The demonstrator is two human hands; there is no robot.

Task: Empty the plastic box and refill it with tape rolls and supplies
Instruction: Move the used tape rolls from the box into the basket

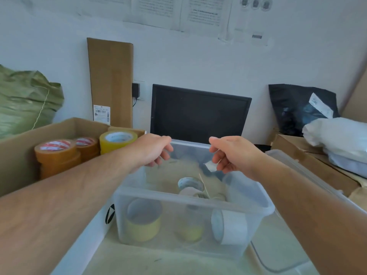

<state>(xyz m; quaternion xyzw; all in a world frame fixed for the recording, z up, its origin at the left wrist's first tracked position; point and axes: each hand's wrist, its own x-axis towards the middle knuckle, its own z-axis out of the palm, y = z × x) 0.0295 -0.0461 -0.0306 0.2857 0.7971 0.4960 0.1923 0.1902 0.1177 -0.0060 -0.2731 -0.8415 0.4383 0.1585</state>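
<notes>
Brown and yellow tape rolls (56, 153) stood in the cardboard box (17, 155). The left hand (155, 150) hovered loosely curled and empty over the plastic box (178, 197) on the tabletop. The right hand (231, 153) was curled likewise; whether it pinched the white scrap (210, 166) was unclear. With several rolls inside, emptying looked unfinished: reach in, grip one.

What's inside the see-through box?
Tape rolls: a yellowish roll at the left, a white roll at the right, a pale roll in the middle of the plastic box. The left hand and right hand cover part of the far end.
</notes>
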